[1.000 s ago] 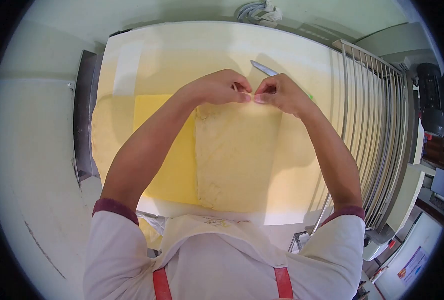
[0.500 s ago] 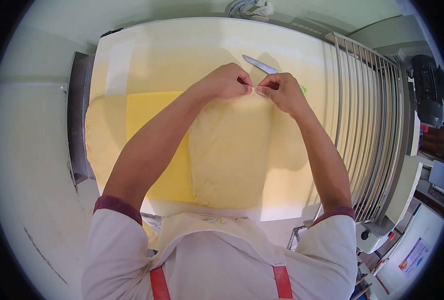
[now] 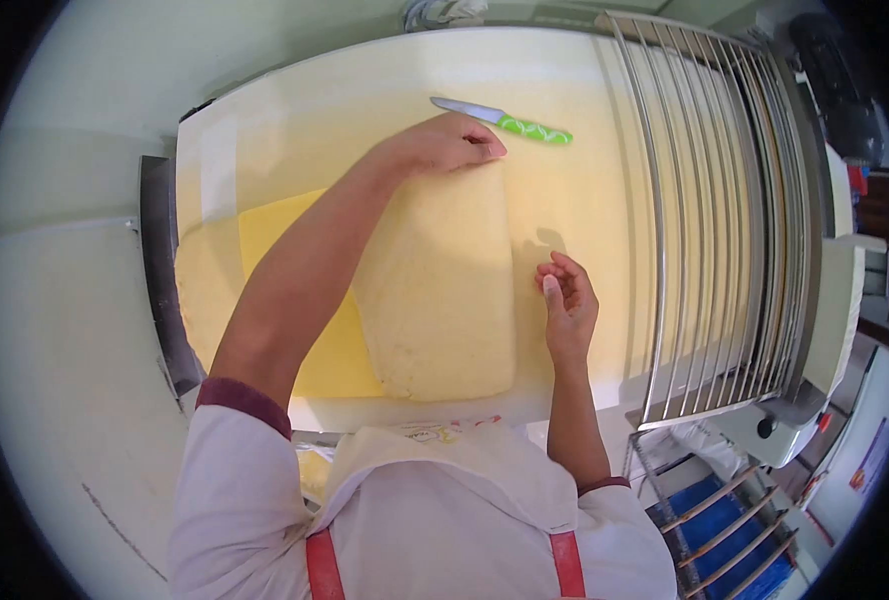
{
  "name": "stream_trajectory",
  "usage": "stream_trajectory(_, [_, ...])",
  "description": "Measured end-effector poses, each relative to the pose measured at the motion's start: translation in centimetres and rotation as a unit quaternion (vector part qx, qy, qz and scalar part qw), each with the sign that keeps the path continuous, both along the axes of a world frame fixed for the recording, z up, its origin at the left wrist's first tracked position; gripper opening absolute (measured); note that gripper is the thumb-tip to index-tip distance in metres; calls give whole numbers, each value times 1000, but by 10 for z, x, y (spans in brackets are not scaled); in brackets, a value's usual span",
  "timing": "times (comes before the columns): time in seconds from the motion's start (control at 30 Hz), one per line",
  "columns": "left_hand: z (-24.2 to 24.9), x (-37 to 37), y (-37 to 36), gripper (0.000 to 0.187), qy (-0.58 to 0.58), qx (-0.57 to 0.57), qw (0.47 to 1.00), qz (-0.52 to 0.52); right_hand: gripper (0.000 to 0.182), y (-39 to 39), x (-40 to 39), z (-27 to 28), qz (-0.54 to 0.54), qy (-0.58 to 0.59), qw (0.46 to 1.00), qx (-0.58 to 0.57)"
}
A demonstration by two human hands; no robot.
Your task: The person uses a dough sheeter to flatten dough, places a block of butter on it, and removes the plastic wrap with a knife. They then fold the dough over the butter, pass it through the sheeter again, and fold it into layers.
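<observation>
A wide, pale sheet of dough point(image 3: 440, 290) lies on the table, its right part folded over a smooth yellow slab point(image 3: 330, 360). My left hand point(image 3: 460, 145) is closed at the far right corner of that folded dough, thumb and finger pinching its edge. To the right of the fold, my right hand point(image 3: 570, 305) hovers over the table with loosely curled fingers and nothing in it. Just beyond my left hand lies a knife point(image 3: 535, 130) with a green patterned handle, its blade pointing left. My left forearm hides part of the yellow slab.
The pale table point(image 3: 585, 220) has a metal rack of parallel bars point(image 3: 705, 220) along its right side. A wall stands at the left and back. Below right is a lower frame with bars over a blue surface point(image 3: 715, 520). A grey-white bundle point(image 3: 445, 14) sits past the far edge.
My right hand has left the far corner and come down toward me, opening. My left hand stays at the dough's corner. The folded dough's right edge looks straighter, and the knife handle is now uncovered.
</observation>
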State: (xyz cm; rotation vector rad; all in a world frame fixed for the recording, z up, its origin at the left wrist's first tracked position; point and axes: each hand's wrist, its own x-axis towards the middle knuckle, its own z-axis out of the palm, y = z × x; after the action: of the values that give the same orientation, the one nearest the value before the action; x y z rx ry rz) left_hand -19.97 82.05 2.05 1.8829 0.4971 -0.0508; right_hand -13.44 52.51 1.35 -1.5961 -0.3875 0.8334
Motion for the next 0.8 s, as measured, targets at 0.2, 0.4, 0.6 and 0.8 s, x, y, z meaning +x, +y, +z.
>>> stream_trajectory(0.2, [11, 15, -13, 20, 91, 97, 991, 13, 29, -41, -10, 15, 83, -132, 987, -49])
stream_trajectory(0.4, [2, -36, -65, 40, -163, 493, 852, 64, 42, -48, -72, 58, 307, -476, 821, 67])
stream_trajectory(0.6, [54, -179, -174, 36, -167, 439, 871, 143, 50, -36, -120, 49, 389, -575, 716, 81])
stream_trajectory(0.8, [61, -268, -257, 35, 24, -388, 850, 355, 31, -30, -118, 55, 363, -434, 820, 87])
